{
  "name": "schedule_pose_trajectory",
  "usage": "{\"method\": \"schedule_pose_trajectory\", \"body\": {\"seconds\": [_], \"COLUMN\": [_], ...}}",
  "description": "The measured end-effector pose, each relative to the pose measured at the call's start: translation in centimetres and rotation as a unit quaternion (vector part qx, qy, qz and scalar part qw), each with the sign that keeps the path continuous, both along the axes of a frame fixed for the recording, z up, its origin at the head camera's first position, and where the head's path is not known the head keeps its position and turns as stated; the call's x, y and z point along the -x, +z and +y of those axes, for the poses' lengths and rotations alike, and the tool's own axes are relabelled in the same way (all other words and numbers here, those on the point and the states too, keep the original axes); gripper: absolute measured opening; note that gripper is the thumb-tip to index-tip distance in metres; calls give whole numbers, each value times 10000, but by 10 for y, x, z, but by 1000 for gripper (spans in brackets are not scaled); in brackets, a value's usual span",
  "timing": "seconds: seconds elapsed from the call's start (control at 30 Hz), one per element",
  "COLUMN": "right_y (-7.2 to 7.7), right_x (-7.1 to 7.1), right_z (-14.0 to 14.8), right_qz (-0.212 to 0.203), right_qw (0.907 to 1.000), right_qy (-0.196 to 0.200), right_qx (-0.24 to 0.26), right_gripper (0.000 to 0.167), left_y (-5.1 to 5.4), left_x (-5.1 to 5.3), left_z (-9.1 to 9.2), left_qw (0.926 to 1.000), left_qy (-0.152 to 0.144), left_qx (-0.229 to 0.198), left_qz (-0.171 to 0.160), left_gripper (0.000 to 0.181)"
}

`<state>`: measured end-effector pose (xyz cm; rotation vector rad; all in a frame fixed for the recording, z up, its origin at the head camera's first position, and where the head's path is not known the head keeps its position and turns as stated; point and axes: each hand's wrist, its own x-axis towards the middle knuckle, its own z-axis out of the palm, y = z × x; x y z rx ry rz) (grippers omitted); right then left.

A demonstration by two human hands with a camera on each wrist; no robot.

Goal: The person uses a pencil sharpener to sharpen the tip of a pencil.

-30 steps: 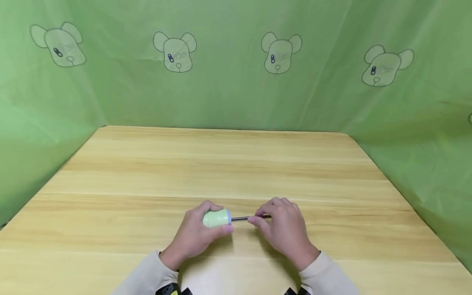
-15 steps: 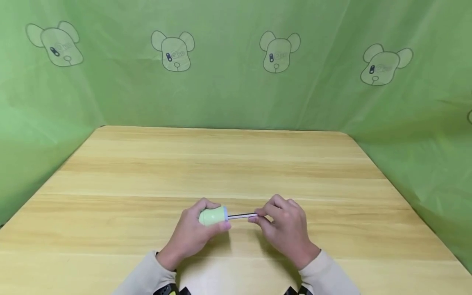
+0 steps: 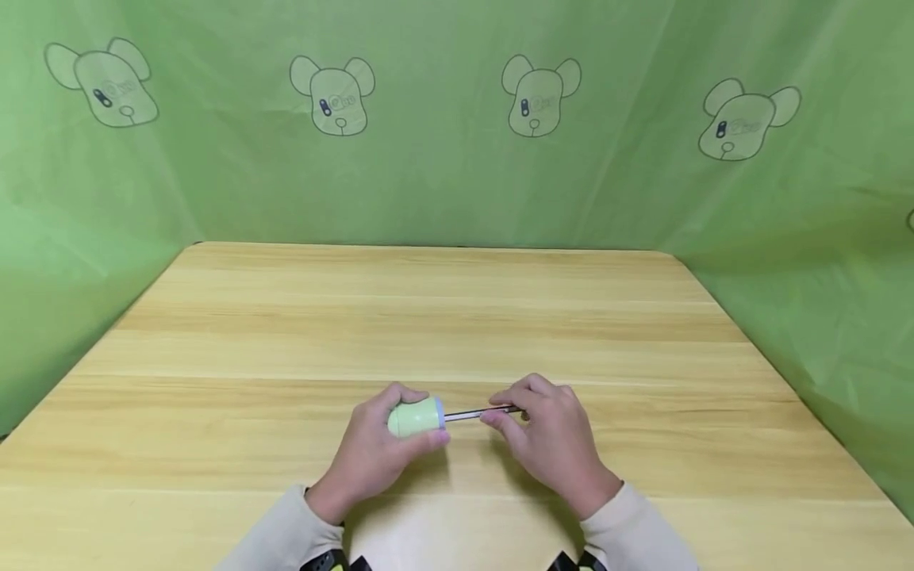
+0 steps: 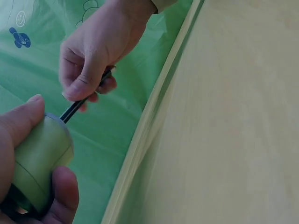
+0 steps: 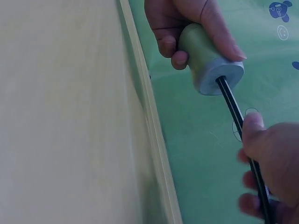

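My left hand (image 3: 366,454) grips a pale green pencil sharpener (image 3: 414,419), a short cylinder with a bluish end face, fingers and thumb round its sides. Into the hole in that face runs a dark pencil (image 5: 233,105) with light stripes; its tip is hidden inside. Thumb and fingers of my right hand (image 3: 555,436) pinch the pencil farther along, apart from the sharpener (image 4: 42,158). In the head view, the pencil slants slightly up to the right, and its far end shows past the fingertips. Both hands are above the near part of the table.
A wood-grain table (image 3: 428,317) spreads out beyond the hands. Green sheeting (image 3: 443,182) with printed mouse-like heads hangs behind it and at both sides. In the wrist views, the table's edge (image 5: 154,123) runs beside the hands.
The pencil's stripes have turned between the right fingers, and its outer end has tilted up slightly. The right fingers have shifted their pinch. The left hand still holds the sharpener, almost in place.
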<state>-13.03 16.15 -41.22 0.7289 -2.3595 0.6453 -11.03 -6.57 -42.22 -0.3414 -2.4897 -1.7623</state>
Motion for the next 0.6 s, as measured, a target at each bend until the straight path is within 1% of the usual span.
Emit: {"method": "schedule_pose_trajectory", "body": {"seconds": [0.1, 0.17, 0.3, 0.4, 0.47, 0.5, 0.53, 0.57, 0.6], "right_y": [-1, 0, -3, -8, -9, -9, -8, -7, -5], "right_x": [2, 2, 5, 8, 7, 6, 5, 4, 2], "right_z": [0, 0, -1, -1, -1, -2, -2, -2, -2], "right_qz": [583, 967, 1779, 2122, 2085, 1930, 1689, 1303, 729], "right_qw": [9978, 9942, 9819, 9746, 9757, 9791, 9839, 9900, 9957], "right_qy": [190, 295, 363, 403, 408, 402, 383, 362, 399], "right_qx": [262, 378, 545, 588, 543, 491, 436, 396, 404], "right_gripper": [33, 34, 22, 32, 34, 32, 29, 28, 28], "left_y": [1, 2, 2, 3, 2, 2, 2, 1, 0], "left_x": [1, 1, 1, 0, 0, 1, 1, 2, 2], "left_z": [0, -1, -1, -1, -2, -3, -3, -4, -5], "left_qw": [9995, 9984, 9948, 9936, 9939, 9945, 9957, 9971, 9982], "left_qy": [65, 31, -157, -249, -297, -320, -328, -345, -376], "left_qx": [-228, -439, -753, -797, -750, -702, -584, -446, -284], "left_qz": [-185, -348, -670, -766, -751, -714, -638, -518, -361], "left_gripper": [45, 45, 47, 48, 48, 48, 48, 48, 47]}}
